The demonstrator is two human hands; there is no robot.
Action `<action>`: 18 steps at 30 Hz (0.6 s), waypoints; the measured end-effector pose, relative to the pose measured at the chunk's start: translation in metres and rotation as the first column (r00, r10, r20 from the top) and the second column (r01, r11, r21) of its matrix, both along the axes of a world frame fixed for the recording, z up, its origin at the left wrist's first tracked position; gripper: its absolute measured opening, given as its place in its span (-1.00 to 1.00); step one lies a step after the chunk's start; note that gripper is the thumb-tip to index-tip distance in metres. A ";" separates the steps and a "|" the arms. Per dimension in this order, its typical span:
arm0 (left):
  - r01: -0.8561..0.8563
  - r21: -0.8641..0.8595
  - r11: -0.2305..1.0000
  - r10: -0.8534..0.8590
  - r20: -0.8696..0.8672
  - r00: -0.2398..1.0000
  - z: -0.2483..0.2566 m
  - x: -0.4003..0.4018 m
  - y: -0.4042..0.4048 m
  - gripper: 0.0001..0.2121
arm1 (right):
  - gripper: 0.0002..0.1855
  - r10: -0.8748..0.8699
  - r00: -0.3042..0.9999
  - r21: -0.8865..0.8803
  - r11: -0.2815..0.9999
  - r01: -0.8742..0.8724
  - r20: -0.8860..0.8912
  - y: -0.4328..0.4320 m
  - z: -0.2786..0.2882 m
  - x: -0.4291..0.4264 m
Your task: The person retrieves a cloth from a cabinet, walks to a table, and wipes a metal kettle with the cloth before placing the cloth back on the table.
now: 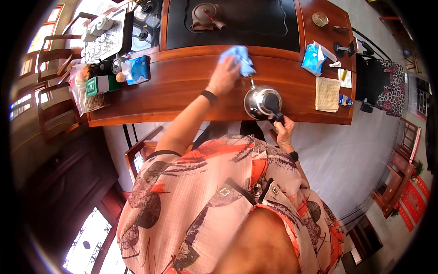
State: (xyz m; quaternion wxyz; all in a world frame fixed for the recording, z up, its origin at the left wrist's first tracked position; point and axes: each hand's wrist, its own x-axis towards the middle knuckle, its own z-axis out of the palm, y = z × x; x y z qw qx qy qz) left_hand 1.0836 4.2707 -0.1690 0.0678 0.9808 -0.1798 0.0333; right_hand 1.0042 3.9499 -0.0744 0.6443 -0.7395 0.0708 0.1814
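Note:
My left hand (224,75) presses a light blue cloth (242,58) near the inner edge of the wooden tea table (171,92); hand and cloth are slightly blurred. In my right hand (285,132) is the black handle of a shiny metal kettle (255,102) with a black lid. The kettle is over the table's front edge, its thin spout pointing away from me, close to the cloth. Whether its base rests on the wood I cannot tell. Beyond the cloth, a brown clay teapot (202,15) stands on the black tea tray (260,24) set into the table.
At left are a cup tray (121,36), an inset stove (147,22), a blue tissue pack (138,70), a green box (97,85) and a plastic bag (79,99). To the right are another tissue pack (313,60), a folded beige cloth (327,94), a phone stand (342,49) and a glass ashtray (320,19).

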 end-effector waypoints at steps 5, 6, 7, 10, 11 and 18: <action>-0.176 -0.063 0.982 0.170 -0.092 0.981 -0.005 -0.050 0.020 -0.53 | -0.89 -0.060 0.998 -0.002 0.998 0.060 0.009 -0.029 0.003 0.021; -0.269 0.014 0.963 0.270 -0.054 0.961 -0.018 -0.058 0.051 -0.52 | -0.89 -0.071 0.997 -0.026 0.997 0.072 0.029 -0.036 0.000 0.025; -0.300 0.209 0.931 0.323 -0.082 0.943 -0.026 -0.061 0.091 -0.52 | -0.88 -0.088 0.994 -0.019 0.996 0.089 0.058 -0.043 -0.004 0.028; -0.613 -0.138 0.778 0.625 0.063 0.778 -0.045 -0.078 0.181 -0.55 | -0.91 -0.100 0.994 0.031 0.995 0.099 0.053 -0.049 -0.008 0.043; -0.635 -0.151 0.758 0.649 0.068 0.758 -0.045 -0.069 0.183 -0.56 | -0.91 -0.083 0.995 0.035 0.996 0.081 0.051 -0.048 -0.010 0.048; -0.247 -0.292 0.924 0.268 0.036 0.963 -0.011 -0.050 -0.032 -0.62 | -0.91 -0.158 0.984 0.088 0.985 0.151 0.079 -0.044 -0.019 0.070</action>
